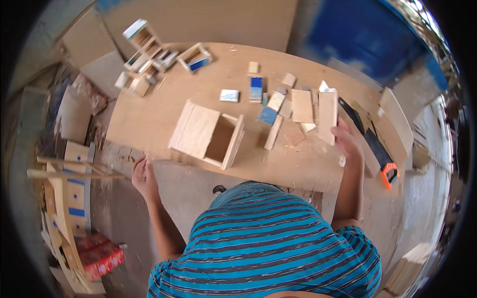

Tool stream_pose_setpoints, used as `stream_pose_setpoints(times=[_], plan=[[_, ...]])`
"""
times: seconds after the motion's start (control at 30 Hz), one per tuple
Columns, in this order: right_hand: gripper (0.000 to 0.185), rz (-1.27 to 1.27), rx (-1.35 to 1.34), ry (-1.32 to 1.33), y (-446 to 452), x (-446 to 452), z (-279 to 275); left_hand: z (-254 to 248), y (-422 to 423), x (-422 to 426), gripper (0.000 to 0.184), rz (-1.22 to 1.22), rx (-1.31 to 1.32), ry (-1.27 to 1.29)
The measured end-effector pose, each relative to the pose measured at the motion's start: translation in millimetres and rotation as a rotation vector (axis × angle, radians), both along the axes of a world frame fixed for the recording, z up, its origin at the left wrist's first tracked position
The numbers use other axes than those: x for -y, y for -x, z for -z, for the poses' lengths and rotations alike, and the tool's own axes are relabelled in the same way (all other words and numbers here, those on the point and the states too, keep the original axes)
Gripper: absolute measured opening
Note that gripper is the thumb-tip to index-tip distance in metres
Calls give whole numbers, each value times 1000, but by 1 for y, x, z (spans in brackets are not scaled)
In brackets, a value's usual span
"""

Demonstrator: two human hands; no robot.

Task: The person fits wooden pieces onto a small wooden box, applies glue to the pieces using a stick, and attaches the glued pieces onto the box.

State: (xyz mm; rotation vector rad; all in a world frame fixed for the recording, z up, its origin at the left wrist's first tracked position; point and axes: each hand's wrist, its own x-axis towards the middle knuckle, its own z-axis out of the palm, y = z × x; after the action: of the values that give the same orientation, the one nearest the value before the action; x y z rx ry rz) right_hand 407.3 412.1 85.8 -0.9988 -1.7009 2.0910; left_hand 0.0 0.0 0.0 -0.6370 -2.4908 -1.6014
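My right hand (347, 138) grips the lower end of a flat, pale wooden board (327, 116) at the right of the worktable. Beside that board lies another wooden piece (301, 106), with smaller blocks around it. My left hand (144, 175) is off the table's front left edge, fingers raised and slightly apart, with nothing seen in it. Between the hands, nearer the left one, a wooden box (196, 130) lies on the table, its open side facing right. A thin wooden strip (274, 132) and a blue block (268, 115) lie right of the box.
Small wooden frames (144, 42) are piled at the table's (198, 89) back left. A handsaw with an orange handle (390, 175) lies at the right. A wooden frame structure (64, 198) and a red package (102, 256) stand on the floor at left.
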Motion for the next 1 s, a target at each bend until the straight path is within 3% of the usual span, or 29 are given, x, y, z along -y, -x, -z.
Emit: stream_pose_setpoints(times=[0.07, 0.1, 0.2, 0.37, 0.43, 0.53, 0.67, 0.73, 0.83, 1.0], plan=[[82, -10, -355, 255, 10, 21, 2, -9, -33, -10, 10, 10, -90, -6], [78, -28, -491, 244, 73, 48, 15, -29, 8, -3, 10, 19, -234, -15], [69, -69, -483, 406, 102, 95, -11, -67, -40, -15, 11, 106, -418, 3], [52, -189, -365, 533, 127, 139, -12, -111, -115, -34, 14, 464, -15, -78], [48, -213, -293, 558, 130, 152, -14, -103, -130, -42, 19, 627, 338, -48], [51, -205, -179, 484, 133, 156, 3, -89, -130, -54, 27, 684, 953, -128], [48, -178, -147, 364, 136, 160, 7, -80, -130, -67, 33, 668, 1056, -156], [41, -195, -108, 263, 139, 159, 12, -75, -131, -72, 32, 624, 1025, -154], [32, -154, -92, 364, 145, 141, 21, -71, -132, -80, 31, 582, 972, -143], [26, -197, -22, 200, 157, 124, 30, -67, -128, -85, 33, 539, 838, -27]])
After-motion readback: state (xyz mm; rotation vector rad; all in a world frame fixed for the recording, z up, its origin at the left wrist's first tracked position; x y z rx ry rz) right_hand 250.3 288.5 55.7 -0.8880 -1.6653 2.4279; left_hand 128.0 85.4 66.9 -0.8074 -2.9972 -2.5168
